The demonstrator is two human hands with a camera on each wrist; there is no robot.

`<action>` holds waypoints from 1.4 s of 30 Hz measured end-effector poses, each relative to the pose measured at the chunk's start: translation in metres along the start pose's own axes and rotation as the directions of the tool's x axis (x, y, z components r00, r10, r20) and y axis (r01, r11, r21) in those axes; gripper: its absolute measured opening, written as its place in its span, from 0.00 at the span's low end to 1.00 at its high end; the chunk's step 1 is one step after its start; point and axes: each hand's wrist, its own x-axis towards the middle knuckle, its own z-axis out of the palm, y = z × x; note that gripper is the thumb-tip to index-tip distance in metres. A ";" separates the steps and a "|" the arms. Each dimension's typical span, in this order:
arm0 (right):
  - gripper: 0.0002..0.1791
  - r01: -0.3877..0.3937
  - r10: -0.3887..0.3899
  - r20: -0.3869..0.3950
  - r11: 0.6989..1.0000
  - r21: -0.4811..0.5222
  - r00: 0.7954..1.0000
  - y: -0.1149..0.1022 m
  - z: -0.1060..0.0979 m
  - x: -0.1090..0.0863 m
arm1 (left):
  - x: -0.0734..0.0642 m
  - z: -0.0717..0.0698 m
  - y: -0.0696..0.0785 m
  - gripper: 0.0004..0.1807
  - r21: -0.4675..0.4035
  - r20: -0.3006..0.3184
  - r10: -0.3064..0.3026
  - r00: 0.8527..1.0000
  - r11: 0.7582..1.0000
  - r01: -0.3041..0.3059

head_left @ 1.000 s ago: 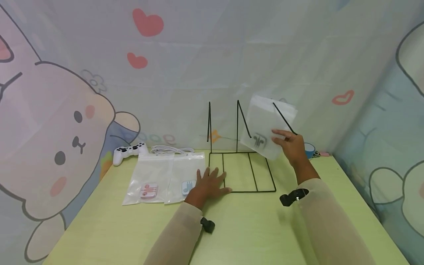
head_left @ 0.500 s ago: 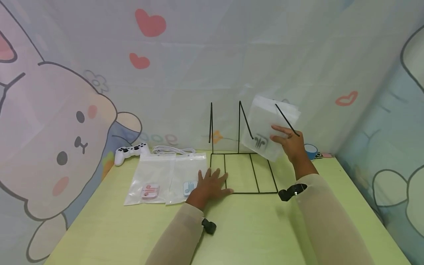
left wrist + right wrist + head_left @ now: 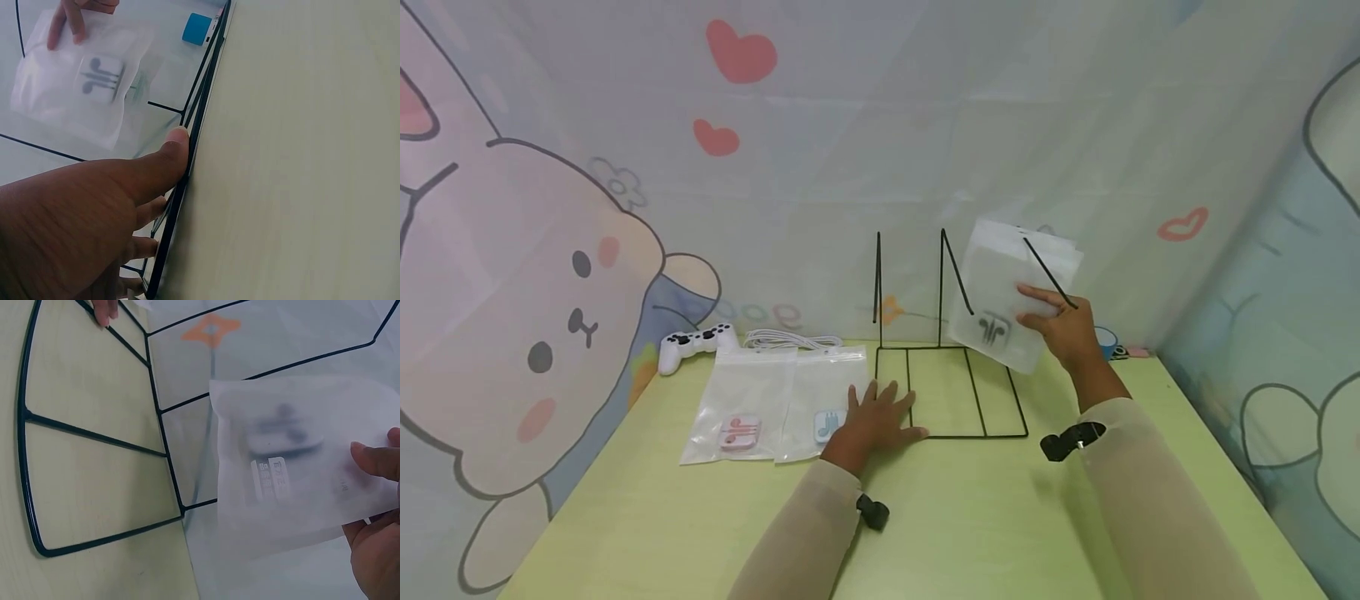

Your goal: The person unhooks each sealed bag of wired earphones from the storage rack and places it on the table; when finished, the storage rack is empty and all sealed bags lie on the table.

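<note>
My right hand (image 3: 1069,333) grips a frosted zip bag (image 3: 996,275) by its right side, in the raised right part of a black wire rack (image 3: 966,437). The bag tilts, and its lower part shows a dark-printed earphone case (image 3: 993,330). One slanting wire arm of the rack crosses in front of the bag near my fingers. In the right wrist view, my thumb (image 3: 375,461) presses on the bag's face and a small white label shows through. My left hand (image 3: 874,425) rests with fingers spread on the rack's base at its left front; its thumb (image 3: 169,156) touches the front bar.
Two zip bags with a pink earphone case (image 3: 741,432) and a blue one (image 3: 828,426) lie left of the rack. Behind them are a white game controller (image 3: 697,343) and a coiled white cable (image 3: 792,339). A blue roll (image 3: 1106,342) stands at back right.
The right hand and the bag have lowered slightly, and the bag's earphone case now hangs a little lower. The left hand stays in place on the rack's base.
</note>
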 end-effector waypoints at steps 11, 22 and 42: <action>0.27 0.006 -0.005 0.007 0.999 -0.040 1.000 -0.002 -0.011 -0.012 | 0.002 0.000 -0.003 0.44 0.014 -0.009 -0.006 1.000 1.000 0.006; 0.26 0.051 -0.051 -0.002 0.995 -0.088 0.999 -0.002 -0.017 -0.024 | 0.000 -0.001 -0.002 0.44 -0.012 -0.010 0.001 1.000 1.000 -0.002; 0.27 0.082 -0.081 0.025 0.994 -0.068 0.996 -0.005 -0.025 -0.051 | 0.004 0.003 -0.006 0.44 0.001 -0.009 0.000 1.000 1.000 0.000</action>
